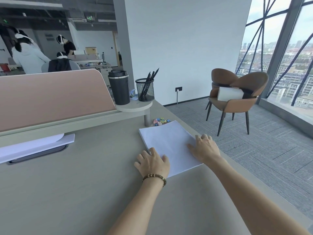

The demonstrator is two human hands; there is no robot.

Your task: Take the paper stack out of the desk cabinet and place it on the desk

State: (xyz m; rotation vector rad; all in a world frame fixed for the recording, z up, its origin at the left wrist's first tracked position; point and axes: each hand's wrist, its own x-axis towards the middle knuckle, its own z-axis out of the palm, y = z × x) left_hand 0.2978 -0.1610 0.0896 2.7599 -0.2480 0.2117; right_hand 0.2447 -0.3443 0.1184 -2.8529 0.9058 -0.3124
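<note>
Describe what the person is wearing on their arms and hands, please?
Both forearms are bare, with no sleeves in view and no gloves. The left hand has a bracelet of brown and dark beads around the wrist. The right hand wears nothing visible: no watch, no ring.

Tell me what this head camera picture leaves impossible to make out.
- Desk cabinet: not in the head view, presumably below the desk edge.
- Paper stack: near corners covered by the left hand and right hand; sheet count unreadable.
- Small colourful items: too small, partly behind the stack.
- Second papers: cut off by the left edge, tucked under the divider.
</note>
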